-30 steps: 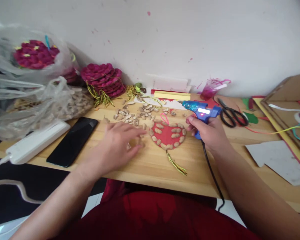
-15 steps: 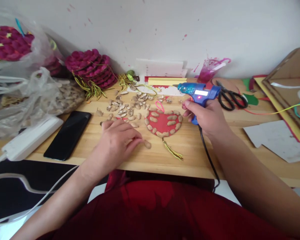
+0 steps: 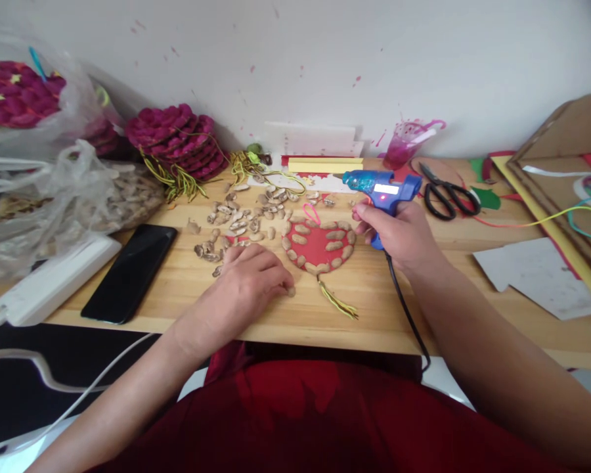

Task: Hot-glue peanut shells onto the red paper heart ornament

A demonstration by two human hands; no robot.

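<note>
The left hand, nearly closed, pinched an unshelled peanut; the right hand wrapped around a blue glue gun. Between them, the peanut-edged red cutout lay on the tabletop. Keeping the nozzle clear of skin seemed wise.

A wooden table carries a phone, peanuts and a red cutout.

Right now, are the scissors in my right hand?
No, your right hand grips the blue glue gun, while the scissors lie apart to its right.
</note>
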